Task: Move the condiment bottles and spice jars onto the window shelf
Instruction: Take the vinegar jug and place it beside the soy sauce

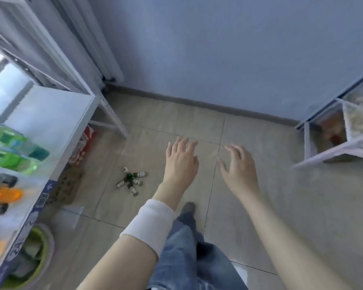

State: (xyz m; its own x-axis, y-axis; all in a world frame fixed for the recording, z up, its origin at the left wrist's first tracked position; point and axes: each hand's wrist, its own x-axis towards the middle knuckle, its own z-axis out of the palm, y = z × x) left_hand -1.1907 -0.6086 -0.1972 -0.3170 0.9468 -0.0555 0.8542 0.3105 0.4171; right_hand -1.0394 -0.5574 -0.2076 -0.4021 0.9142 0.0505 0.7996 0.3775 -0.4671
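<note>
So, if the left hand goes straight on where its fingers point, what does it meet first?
The way looks free: beyond the left hand lie only floor tiles, then the baseboard under the blue wall. Its height above the floor is unclear.

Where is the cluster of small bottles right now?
Head view: the bottle cluster lies on the floor tiles, left of centre, between the white shelf and the left hand.
</note>
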